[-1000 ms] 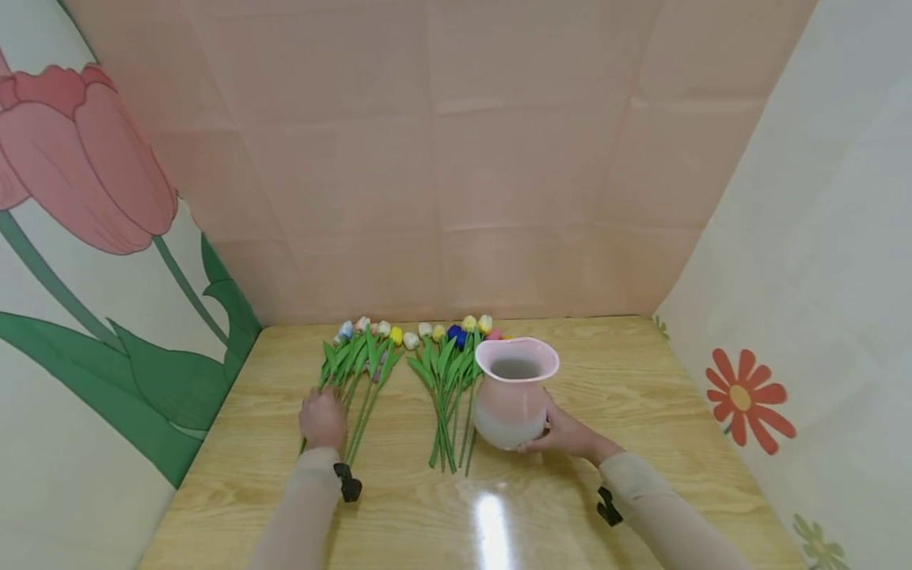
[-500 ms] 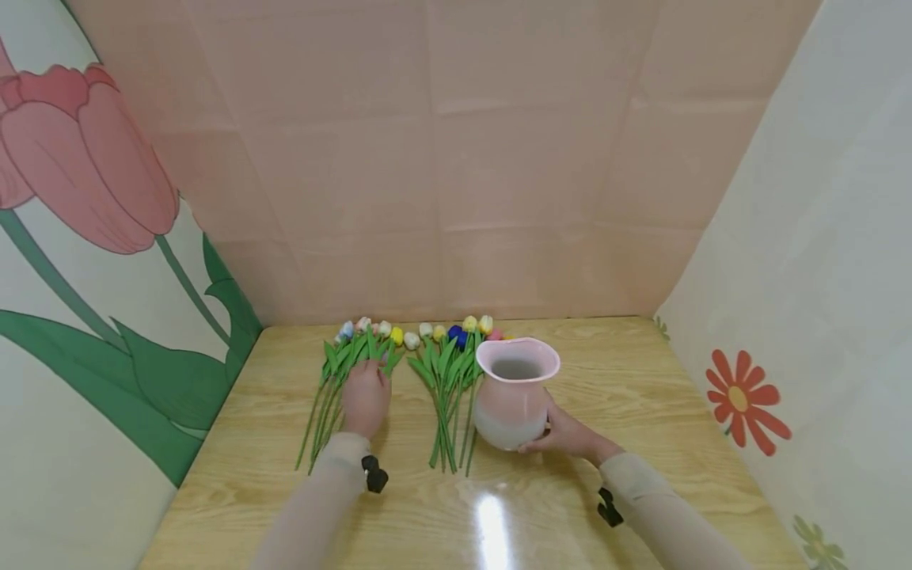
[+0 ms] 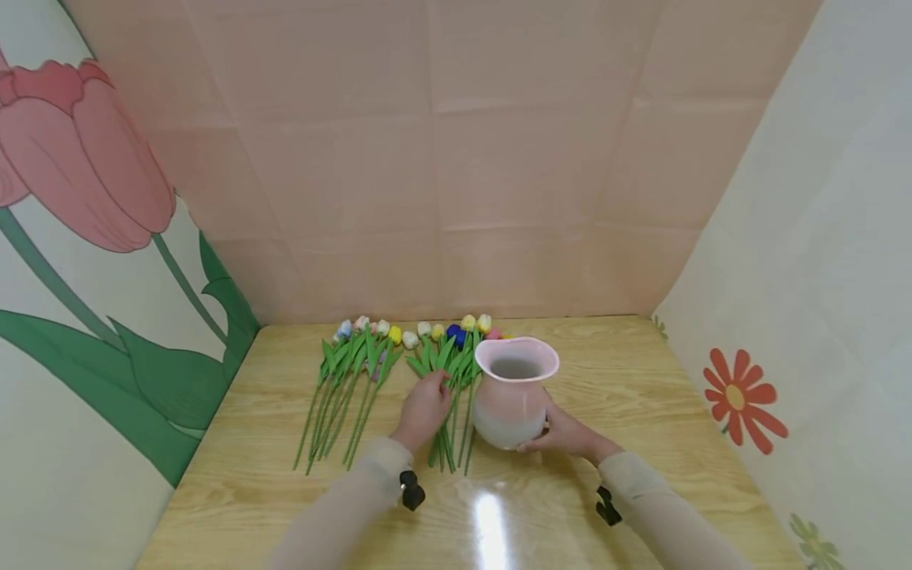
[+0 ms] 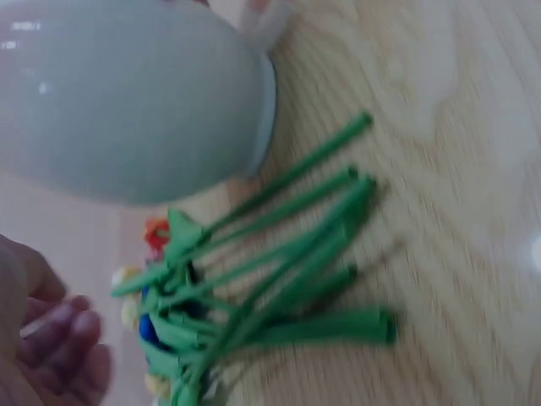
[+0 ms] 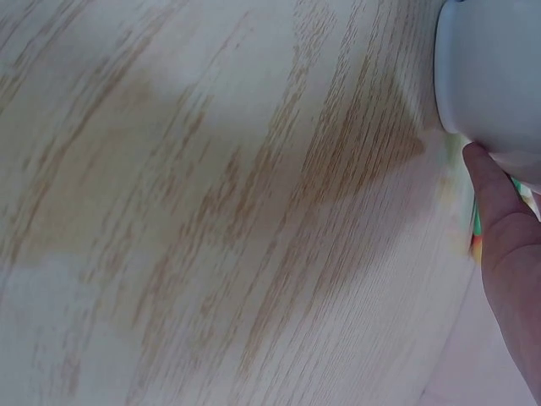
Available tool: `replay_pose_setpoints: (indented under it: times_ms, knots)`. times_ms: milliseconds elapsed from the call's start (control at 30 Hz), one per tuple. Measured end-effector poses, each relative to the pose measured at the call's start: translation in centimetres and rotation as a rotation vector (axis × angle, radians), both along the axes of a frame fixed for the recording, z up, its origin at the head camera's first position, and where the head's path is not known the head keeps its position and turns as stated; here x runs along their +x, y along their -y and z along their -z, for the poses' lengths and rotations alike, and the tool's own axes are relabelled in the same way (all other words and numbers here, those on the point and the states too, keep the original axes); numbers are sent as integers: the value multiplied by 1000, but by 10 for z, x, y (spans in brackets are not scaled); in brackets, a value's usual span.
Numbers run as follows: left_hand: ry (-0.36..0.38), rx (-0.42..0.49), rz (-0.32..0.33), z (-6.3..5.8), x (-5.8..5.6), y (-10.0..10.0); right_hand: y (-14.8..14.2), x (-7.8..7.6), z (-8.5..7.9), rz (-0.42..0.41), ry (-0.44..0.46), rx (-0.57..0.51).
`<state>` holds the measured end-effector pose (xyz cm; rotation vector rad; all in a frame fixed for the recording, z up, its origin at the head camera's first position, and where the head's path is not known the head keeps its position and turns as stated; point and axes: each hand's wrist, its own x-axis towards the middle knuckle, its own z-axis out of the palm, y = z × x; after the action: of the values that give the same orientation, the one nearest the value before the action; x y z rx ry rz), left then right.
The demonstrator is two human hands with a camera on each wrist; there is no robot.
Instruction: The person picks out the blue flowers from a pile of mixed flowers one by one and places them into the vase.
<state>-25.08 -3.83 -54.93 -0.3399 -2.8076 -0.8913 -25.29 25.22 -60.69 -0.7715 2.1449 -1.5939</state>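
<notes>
A pink and white vase (image 3: 509, 416) with a flared, wavy rim stands right of centre on the wooden table. My right hand (image 3: 570, 435) grips its lower right side, thumb low near the base; in the right wrist view a digit lies along the white bottom of the vase (image 5: 499, 85). My left hand (image 3: 423, 408) hovers over the middle bunch of artificial tulips (image 3: 443, 366), overlapping its stems. In the left wrist view its fingers (image 4: 89, 359) are loosely bent with nothing between them. Another tulip bunch (image 3: 356, 372) lies to the left.
The wooden table (image 3: 641, 380) meets a pink backdrop (image 3: 427, 198) behind the tulip heads. White panels with printed flowers stand on both sides, one with a big tulip (image 3: 85, 166), the other with a red flower (image 3: 741, 400). The vase stands close beside the middle bunch.
My left hand has moved right, from the stems of the left bunch across to the middle bunch. The right hand and the vase stay where they were.
</notes>
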Motion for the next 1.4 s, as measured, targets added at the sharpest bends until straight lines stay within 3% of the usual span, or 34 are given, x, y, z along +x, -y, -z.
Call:
replay_pose_setpoints:
  times_ms: [100, 200, 367, 600, 933, 1100, 1400]
  knots:
    - [132, 31, 29, 5, 3, -10, 1, 1, -1, 13, -5, 10]
    - [167, -1, 33, 16, 5, -17, 1, 1, -1, 13, -12, 11]
    - [117, -53, -8, 32, 5, -26, 1, 1, -2, -8, -11, -9]
    - [141, -36, -52, 47, 3, -30, 2, 2, -2, -23, -12, -32]
    - [113, -16, -103, 66, -6, -26, 2, 0, -1, -26, -65, -53]
    - [106, -16, -82, 66, -5, -21, 2, 0, 0, -34, -62, -46]
    - [167, 124, -91, 50, -5, -17, 1, 0, 1, -12, -57, -39]
